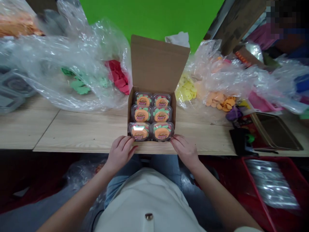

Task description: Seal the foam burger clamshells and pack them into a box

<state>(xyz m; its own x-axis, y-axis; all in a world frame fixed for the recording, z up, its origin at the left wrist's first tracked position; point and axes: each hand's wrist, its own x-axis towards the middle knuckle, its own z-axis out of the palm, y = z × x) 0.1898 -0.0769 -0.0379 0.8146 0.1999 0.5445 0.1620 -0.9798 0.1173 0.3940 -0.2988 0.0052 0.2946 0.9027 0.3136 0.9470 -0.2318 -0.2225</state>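
An open cardboard box (156, 66) stands on the wooden table's front edge with its lid raised. Inside lie several clear plastic containers (151, 116) of orange and green shapes, in two columns. My left hand (120, 153) rests against the box's near left corner, fingers curled loosely with nothing in them. On the near right corner my right hand (184, 149) touches the box the same way, fingers extended and holding nothing.
Clear plastic bags of coloured foam shapes lie behind the box: green and red (96, 80) on the left, yellow and orange (207, 93) on the right. A brown tray (275, 130) sits at the right, a red bin (277, 187) below it. Another person is at the far right.
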